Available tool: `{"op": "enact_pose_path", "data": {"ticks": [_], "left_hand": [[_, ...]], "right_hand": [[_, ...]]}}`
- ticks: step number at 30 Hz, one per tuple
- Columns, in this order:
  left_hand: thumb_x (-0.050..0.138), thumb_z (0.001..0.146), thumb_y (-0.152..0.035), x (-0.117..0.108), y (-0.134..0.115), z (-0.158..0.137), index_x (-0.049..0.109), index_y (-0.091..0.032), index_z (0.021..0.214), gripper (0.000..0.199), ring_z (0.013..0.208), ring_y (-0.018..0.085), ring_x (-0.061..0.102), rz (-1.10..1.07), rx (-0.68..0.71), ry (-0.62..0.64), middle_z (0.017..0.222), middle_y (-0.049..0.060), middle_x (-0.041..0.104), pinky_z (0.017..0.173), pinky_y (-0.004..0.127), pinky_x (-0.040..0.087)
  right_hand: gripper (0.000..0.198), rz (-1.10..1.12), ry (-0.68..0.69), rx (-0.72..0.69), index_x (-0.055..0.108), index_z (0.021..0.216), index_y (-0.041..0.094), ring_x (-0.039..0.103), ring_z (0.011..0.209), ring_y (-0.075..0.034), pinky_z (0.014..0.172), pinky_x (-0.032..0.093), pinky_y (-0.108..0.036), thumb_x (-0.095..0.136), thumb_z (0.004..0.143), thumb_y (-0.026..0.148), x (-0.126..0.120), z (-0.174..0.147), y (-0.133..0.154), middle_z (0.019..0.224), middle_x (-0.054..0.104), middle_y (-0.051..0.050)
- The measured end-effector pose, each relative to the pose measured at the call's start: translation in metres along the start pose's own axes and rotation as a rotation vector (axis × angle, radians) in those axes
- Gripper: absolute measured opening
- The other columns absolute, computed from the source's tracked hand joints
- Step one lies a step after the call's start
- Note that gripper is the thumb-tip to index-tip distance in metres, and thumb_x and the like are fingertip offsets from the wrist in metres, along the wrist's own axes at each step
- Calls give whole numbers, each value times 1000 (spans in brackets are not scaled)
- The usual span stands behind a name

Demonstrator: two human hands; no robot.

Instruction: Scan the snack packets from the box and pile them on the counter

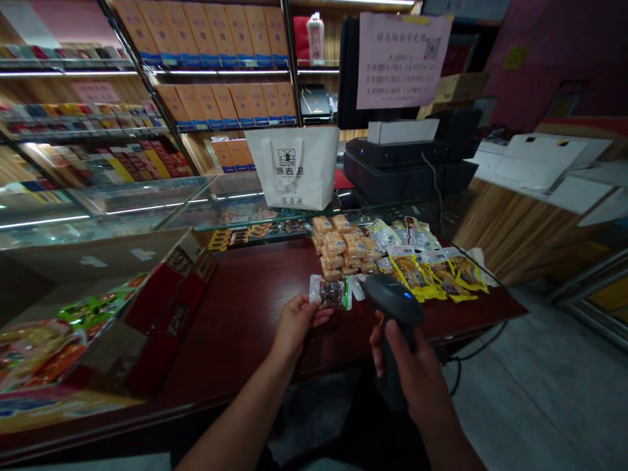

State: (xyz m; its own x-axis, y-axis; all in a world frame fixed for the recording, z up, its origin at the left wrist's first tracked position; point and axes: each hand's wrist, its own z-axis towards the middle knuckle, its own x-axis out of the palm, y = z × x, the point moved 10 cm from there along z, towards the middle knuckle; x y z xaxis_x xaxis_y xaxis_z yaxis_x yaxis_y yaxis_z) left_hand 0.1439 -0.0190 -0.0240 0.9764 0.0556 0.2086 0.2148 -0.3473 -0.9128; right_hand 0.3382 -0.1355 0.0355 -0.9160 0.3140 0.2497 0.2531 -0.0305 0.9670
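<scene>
My left hand [300, 322] pinches the left end of a small snack packet [331, 292], clear with a green edge and dark contents. In my right hand [409, 356] is a black barcode scanner [392, 301], gripped by its handle, with a blue light on its head. The scanner's head is close to the packet's right side. Just behind the packet is a pile of small orange-wrapped snacks [338, 245]. To the right of that pile lie several yellow-edged snack packets [417, 273], and white and green packets [415, 234] lie behind them.
An open cardboard box [161, 314] of packaged food stands on the left of the dark red counter [240, 281]. A white tote bag [299, 167] stands on the glass case behind. At back right are a monitor [349, 72] with a paper sign and a black cash drawer [407, 176].
</scene>
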Motion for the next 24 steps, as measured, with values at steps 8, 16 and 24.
{"op": "enact_pose_path", "data": {"ticks": [8, 16, 24], "left_hand": [[68, 89, -15, 28, 14, 24, 53, -15, 88, 14, 65, 19, 77, 100, -123, 104, 84, 12, 77, 59, 24, 61], [69, 89, -35, -7, 4, 1, 48, -17, 112, 36, 30, 19, 58, 433, -76, 96, 45, -2, 63, 34, 21, 42], [61, 88, -47, -136, -129, -85, 59, -20, 100, 30, 43, 16, 64, 674, 396, -196, 62, 0, 69, 41, 21, 44]], "right_hand": [[48, 62, -119, -17, 62, 107, 19, 53, 50, -10, 43, 45, -20, 68, 87, 62, -26, 9, 7, 73, 67, 2], [58, 17, -4, 160, 62, 109, 20, 60, 55, -15, 49, 52, -24, 72, 79, 68, 8, 0, -22, 75, 71, 0], [56, -283, 340, 149, 65, 79, 25, 56, 45, -19, 51, 49, -33, 59, 79, 81, 106, 3, -37, 51, 62, 0]]}}
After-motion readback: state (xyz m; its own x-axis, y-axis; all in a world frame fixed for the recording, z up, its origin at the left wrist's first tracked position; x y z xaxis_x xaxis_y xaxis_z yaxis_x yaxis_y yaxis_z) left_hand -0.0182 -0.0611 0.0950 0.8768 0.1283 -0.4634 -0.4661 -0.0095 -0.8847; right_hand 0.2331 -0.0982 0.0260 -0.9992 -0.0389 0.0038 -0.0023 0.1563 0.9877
